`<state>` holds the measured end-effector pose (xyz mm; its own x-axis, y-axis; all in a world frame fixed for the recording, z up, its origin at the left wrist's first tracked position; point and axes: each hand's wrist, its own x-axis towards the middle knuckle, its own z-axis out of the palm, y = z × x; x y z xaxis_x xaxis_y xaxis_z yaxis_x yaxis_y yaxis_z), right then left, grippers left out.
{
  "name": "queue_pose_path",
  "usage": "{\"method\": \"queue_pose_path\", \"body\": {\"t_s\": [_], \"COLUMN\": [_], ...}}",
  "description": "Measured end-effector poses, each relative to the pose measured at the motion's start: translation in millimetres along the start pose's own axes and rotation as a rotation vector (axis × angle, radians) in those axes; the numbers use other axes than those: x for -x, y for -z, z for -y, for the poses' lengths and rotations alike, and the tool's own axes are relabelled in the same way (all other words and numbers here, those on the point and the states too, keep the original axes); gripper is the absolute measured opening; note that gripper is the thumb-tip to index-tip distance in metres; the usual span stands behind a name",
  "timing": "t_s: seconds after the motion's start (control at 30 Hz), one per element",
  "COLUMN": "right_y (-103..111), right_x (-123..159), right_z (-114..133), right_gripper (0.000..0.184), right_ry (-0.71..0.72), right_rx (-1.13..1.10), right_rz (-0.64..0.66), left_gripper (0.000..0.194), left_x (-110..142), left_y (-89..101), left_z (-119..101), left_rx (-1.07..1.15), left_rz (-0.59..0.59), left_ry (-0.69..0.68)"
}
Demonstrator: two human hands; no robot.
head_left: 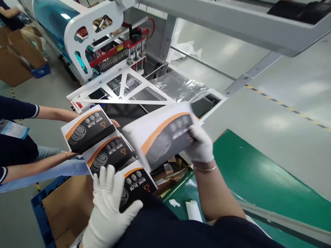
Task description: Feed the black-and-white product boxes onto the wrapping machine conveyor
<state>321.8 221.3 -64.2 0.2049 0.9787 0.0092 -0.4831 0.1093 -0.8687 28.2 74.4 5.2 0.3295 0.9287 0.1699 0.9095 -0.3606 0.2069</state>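
Note:
My right hand (200, 143), in a white glove, grips one end of a white, black and orange printed carton (167, 136), slightly blurred and held up in front of me. My left hand (106, 209), also gloved, has its fingers spread over a row of similar cartons, overlapping the nearest carton (139, 181); whether it presses on it I cannot tell. Beyond lie a middle carton (109, 151) and a far carton (88, 129), all lettered "MINI SLIM". A co-worker's hands (73, 153) are at the far cartons.
A co-worker (2, 136) stands at the left. Ahead is a packaging machine with a white triangular-cut frame (122, 95) and clear film (181, 86). A green table (260, 176) lies to the right. A blue pallet (42, 225) and cardboard (71, 204) sit at lower left.

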Motion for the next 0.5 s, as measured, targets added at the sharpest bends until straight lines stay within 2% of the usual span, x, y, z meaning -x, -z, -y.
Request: {"method": "queue_pose_path", "body": {"t_s": [0.07, 0.13, 0.23, 0.3, 0.37, 0.43, 0.5], "right_y": [48.8, 97.3, 154.3, 177.7, 190.7, 196.5, 198.5], "right_x": [-24.3, -44.0, -53.9, -48.0, -37.9, -28.7, -23.9], "right_z": [-15.4, -39.7, -92.0, -132.7, -171.2, -202.3, -222.9], "right_gripper": [0.054, 0.052, 0.062, 0.064, 0.06, 0.054, 0.051], "right_ry": [0.113, 0.155, 0.194, 0.136, 0.019, -0.089, -0.134], "right_rx": [-0.207, -0.308, -0.26, -0.208, -0.178, -0.174, -0.188], "right_rz": [-0.242, -0.341, -0.548, -0.7, -0.819, -0.89, -0.903], "left_gripper": [0.076, 0.064, 0.058, 0.056, 0.055, 0.054, 0.053], "left_x": [5.2, 11.4, 17.7, 18.3, 17.3, 16.5, 16.9], "left_y": [-16.7, -31.3, -42.5, -44.1, -44.1, -44.9, -46.8], "left_z": [-0.4, 0.5, 2.1, 2.6, 2.8, 2.9, 3.5], "left_rx": [-0.149, -0.23, -0.296, -0.333, -0.355, -0.361, -0.364], "left_rz": [0.15, 0.268, 0.294, 0.282, 0.276, 0.26, 0.235], "left_ry": [-0.088, -0.051, -0.025, -0.048, -0.068, -0.077, -0.087]}}
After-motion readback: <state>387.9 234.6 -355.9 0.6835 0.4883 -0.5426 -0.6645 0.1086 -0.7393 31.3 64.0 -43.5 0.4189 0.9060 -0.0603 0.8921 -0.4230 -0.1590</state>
